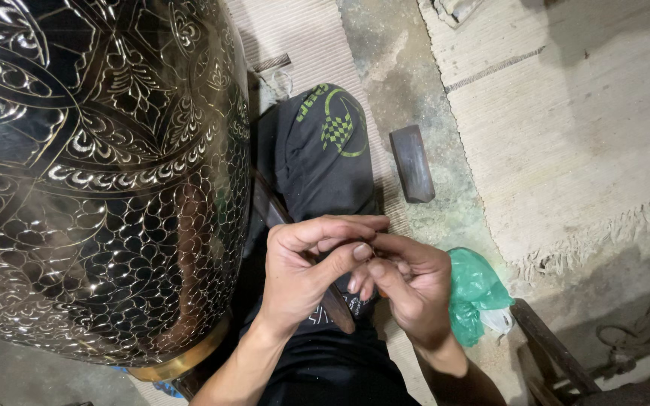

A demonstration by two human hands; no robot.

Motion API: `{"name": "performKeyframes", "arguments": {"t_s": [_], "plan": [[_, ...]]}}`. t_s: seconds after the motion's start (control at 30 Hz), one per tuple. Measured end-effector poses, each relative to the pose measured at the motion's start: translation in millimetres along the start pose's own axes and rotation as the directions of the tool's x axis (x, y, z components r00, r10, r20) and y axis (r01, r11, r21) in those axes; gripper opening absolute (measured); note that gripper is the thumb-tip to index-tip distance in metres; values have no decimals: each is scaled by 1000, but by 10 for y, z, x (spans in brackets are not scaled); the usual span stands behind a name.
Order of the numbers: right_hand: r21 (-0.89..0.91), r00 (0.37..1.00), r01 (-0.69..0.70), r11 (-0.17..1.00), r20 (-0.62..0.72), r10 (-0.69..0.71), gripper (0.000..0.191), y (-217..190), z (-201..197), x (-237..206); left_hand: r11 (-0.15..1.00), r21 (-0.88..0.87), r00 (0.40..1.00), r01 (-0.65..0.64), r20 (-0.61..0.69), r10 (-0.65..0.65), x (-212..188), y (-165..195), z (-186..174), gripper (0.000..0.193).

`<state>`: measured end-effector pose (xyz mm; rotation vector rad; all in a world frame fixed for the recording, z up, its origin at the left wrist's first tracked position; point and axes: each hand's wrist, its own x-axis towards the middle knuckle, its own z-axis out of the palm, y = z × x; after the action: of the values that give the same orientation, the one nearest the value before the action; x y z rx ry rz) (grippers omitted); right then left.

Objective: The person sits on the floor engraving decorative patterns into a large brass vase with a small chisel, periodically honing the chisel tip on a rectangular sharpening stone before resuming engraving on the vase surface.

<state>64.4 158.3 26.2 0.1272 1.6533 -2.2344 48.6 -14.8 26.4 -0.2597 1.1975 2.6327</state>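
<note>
Engraved metal vase [99, 180] beside lap; small tool worked by both hands.
Left hand [306, 271] and right hand [408, 289] are pinched on a dark hand tool [334, 304] over the knee; a slip could nick fingertips or scratch the vase.

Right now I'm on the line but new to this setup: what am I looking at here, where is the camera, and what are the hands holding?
There is one picture, from a camera on the person's head, looking down at their lap. No machine: two bare hands. The left hand and the right hand meet, fingertips pinched together over a dark slim tool; what they pinch is too small to tell. Beside them stands a large dark engraved metal vase. On the floor lie a dark flat block, a green plastic bag and pale woven mats.
</note>
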Motion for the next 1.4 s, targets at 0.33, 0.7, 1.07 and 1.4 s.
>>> {"name": "performKeyframes", "arguments": {"t_s": [0.33,0.7,1.07,1.4], "plan": [[468,952,-287,836,236,194,36,-363,-7,125,994,-73,997,75,-22,-77,52,543,453,15],[490,942,-323,809,247,227,33,-266,-51,162,996,-82,999,40,-13,-41,94,522,403,11],[530,924,-368,764,297,239,33,-213,-97,181,997,-55,999,48,-1,-48,112,560,338,18],[530,905,-413,741,327,271,35,-245,-84,190,997,-1,996,79,-36,-79,92,540,342,20]]}}
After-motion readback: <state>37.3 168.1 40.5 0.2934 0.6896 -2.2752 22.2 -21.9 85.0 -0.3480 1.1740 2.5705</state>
